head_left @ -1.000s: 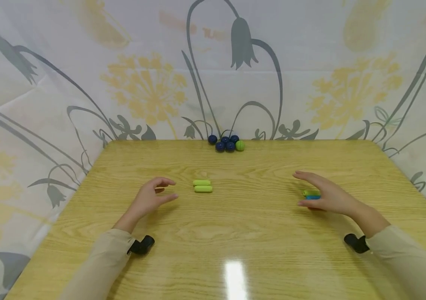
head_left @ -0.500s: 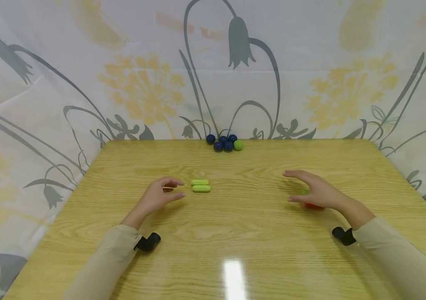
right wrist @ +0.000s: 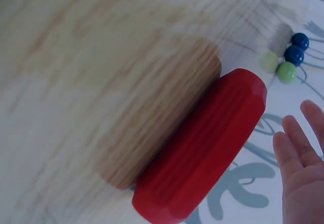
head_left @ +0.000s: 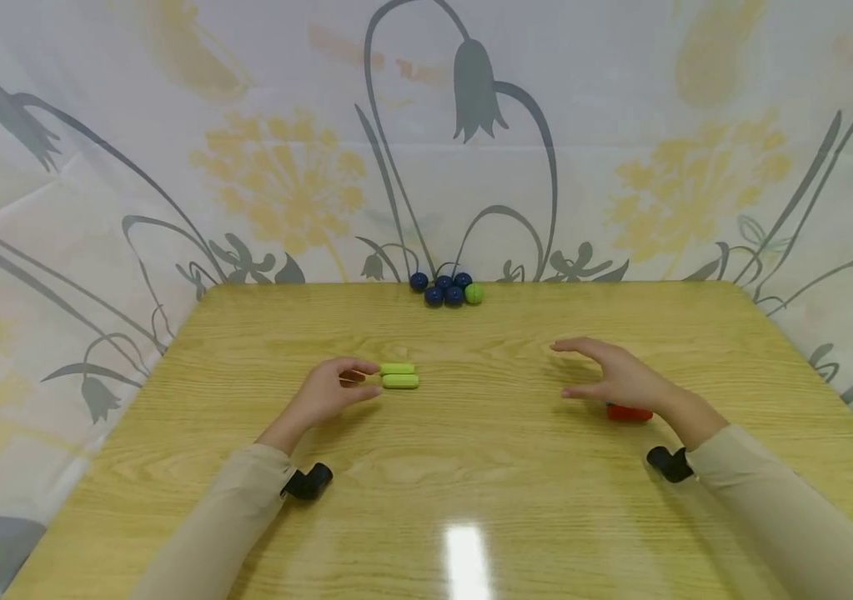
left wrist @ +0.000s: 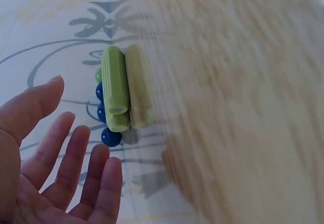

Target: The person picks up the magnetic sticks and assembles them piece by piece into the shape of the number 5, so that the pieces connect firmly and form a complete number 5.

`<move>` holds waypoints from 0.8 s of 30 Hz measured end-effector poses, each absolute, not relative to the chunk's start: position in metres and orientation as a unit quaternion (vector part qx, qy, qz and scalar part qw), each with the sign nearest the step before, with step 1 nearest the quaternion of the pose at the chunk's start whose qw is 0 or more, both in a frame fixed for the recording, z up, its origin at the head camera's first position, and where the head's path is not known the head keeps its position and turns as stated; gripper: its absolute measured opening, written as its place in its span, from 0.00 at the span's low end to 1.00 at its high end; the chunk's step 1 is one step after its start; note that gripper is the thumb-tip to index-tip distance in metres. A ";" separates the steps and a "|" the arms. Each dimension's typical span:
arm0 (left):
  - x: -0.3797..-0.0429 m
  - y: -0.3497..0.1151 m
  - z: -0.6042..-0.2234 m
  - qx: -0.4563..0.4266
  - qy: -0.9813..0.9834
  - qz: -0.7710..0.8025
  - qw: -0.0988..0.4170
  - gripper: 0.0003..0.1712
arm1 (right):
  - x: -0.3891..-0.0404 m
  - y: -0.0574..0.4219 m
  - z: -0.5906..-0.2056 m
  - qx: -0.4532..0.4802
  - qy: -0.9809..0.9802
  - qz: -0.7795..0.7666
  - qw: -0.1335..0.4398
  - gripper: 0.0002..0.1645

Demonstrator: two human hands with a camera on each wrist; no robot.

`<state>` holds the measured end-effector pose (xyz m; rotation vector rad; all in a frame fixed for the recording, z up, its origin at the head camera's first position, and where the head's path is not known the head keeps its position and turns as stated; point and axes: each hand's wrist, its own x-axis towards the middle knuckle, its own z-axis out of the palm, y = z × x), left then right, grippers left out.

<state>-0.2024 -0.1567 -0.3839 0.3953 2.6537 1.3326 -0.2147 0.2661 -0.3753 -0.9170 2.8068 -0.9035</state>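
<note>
My left hand, thumb and fingers apart and loosely bent, is at the left ends of two light-green ribbed bars. Whether it touches them I cannot tell in the head view; the left wrist view has the green bars just beyond the fingertips. My right hand hovers over the right part of the table with its fingers spread and nothing held. A red ribbed bar lies below that hand, large in the right wrist view as a red bar. Anything behind the hand is hidden.
At the far edge of the wooden table sits a cluster of several dark blue balls with one green ball. A flower-patterned cloth rises right behind it.
My left hand has moved right, up to the green bars. The right hand has shifted left; it now covers the yellow-green bar seen earlier, and the red bar has come into view.
</note>
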 end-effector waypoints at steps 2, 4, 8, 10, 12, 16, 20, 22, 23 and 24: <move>-0.204 -0.154 -0.386 0.133 0.885 0.439 0.076 0.20 | -0.215 0.265 -0.375 -0.293 0.910 -0.292 0.030 0.41; -0.205 -0.152 -0.387 0.137 0.887 0.434 0.078 0.20 | -0.217 0.263 -0.374 -0.287 0.912 -0.290 0.035 0.41; -0.207 -0.148 -0.387 0.140 0.890 0.426 0.085 0.20 | -0.222 0.260 -0.375 -0.280 0.914 -0.291 0.040 0.41; -0.207 -0.146 -0.386 0.139 0.892 0.422 0.088 0.20 | -0.225 0.257 -0.375 -0.276 0.914 -0.295 0.039 0.41; -0.208 -0.144 -0.385 0.137 0.894 0.417 0.088 0.20 | -0.227 0.255 -0.375 -0.277 0.912 -0.299 0.038 0.40; -0.209 -0.139 -0.383 0.142 0.900 0.403 0.087 0.20 | -0.231 0.250 -0.376 -0.284 0.909 -0.302 0.037 0.39; -0.212 -0.135 -0.381 0.143 0.903 0.393 0.094 0.20 | -0.235 0.246 -0.376 -0.285 0.908 -0.304 0.042 0.39; -0.212 -0.133 -0.380 0.141 0.904 0.390 0.099 0.19 | -0.237 0.245 -0.376 -0.281 0.909 -0.305 0.048 0.39; -0.213 -0.132 -0.379 0.140 0.905 0.388 0.101 0.19 | -0.237 0.244 -0.376 -0.278 0.910 -0.304 0.051 0.39; -0.213 -0.131 -0.379 0.141 0.906 0.386 0.103 0.19 | -0.238 0.243 -0.376 -0.276 0.910 -0.304 0.054 0.39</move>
